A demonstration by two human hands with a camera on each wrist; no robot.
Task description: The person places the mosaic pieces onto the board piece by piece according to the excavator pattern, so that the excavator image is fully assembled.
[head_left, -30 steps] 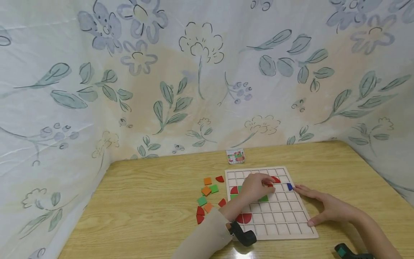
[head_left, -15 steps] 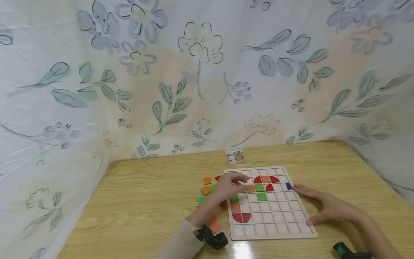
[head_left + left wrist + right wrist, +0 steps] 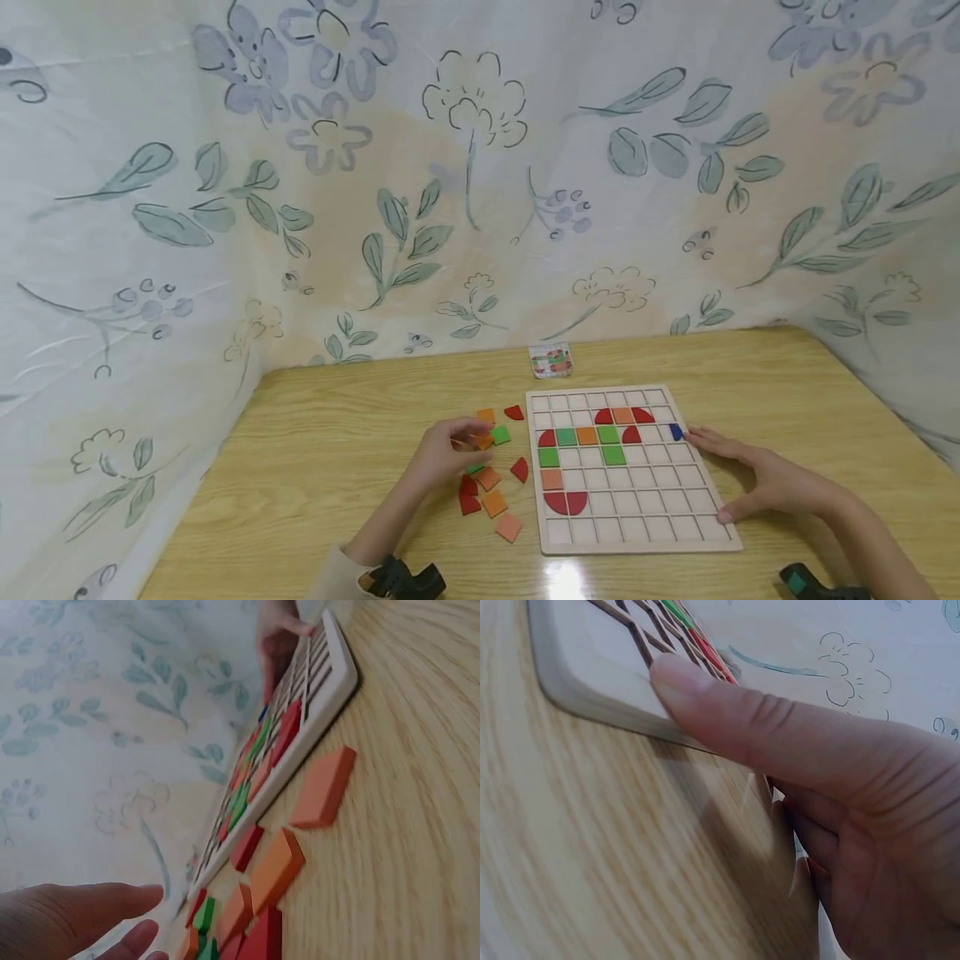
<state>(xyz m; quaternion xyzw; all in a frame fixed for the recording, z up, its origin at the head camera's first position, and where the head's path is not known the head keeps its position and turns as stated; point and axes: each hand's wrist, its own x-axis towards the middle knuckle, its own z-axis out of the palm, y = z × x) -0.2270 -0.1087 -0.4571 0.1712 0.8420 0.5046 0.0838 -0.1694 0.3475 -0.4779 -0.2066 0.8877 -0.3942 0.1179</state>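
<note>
My left hand point(image 3: 446, 454) hovers over a cluster of loose tiles left of the board, thumb and fingers apart with nothing between them. An orange square tile point(image 3: 486, 415) and a green square tile point(image 3: 500, 434) lie by its fingertips; it partly covers others. On the white gridded board point(image 3: 641, 504), red rounded pieces and green and orange squares fill several cells, including a red quarter-circle point(image 3: 631, 434). My right hand point(image 3: 783, 483) rests at the board's right edge. Its thumb point(image 3: 705, 701) presses on the board's border, and its straight fingers reach a small blue piece point(image 3: 676, 432).
Behind the board lies a small card point(image 3: 551, 360) printed with a coloured grid pattern. Nearer me are an orange tile point(image 3: 494, 503) and a salmon tile point(image 3: 508, 527). A flowered cloth point(image 3: 480, 183) hangs behind the wooden table point(image 3: 337, 433).
My left hand has left the board and moved left to the loose tiles. The red quarter-circle it was holding now lies in a cell. My right hand has stayed at the edge.
</note>
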